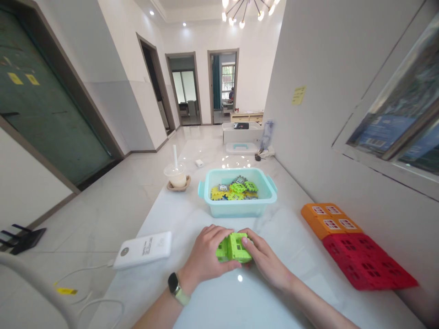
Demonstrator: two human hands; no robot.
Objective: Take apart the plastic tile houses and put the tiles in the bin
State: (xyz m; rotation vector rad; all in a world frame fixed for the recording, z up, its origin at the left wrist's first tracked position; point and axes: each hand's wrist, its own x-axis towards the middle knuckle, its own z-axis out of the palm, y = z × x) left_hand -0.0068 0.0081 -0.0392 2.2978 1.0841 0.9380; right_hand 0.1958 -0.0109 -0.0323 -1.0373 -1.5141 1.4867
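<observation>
Green plastic building blocks [239, 249] with window-like openings are held between both hands, just above or on the white tabletop. My left hand [210, 251], with a watch on its wrist, wraps round the left side of the blocks. From the right, my right hand [262, 256] grips them, its thumb lying on the front face. Part of the blocks is hidden by the fingers. Beyond the hands stands a light blue basin [240, 209] with yellow, green and grey interlocking pieces [236, 188] in it.
On the right lie assembled orange blocks [331, 219] and red blocks [366, 260] against the wall. A white power bank [144, 250] with a cable is at the left edge. A lidded drink cup [177, 176] sits in a brown holder. Farther back are a white box [242, 133] and a plastic bottle [266, 135].
</observation>
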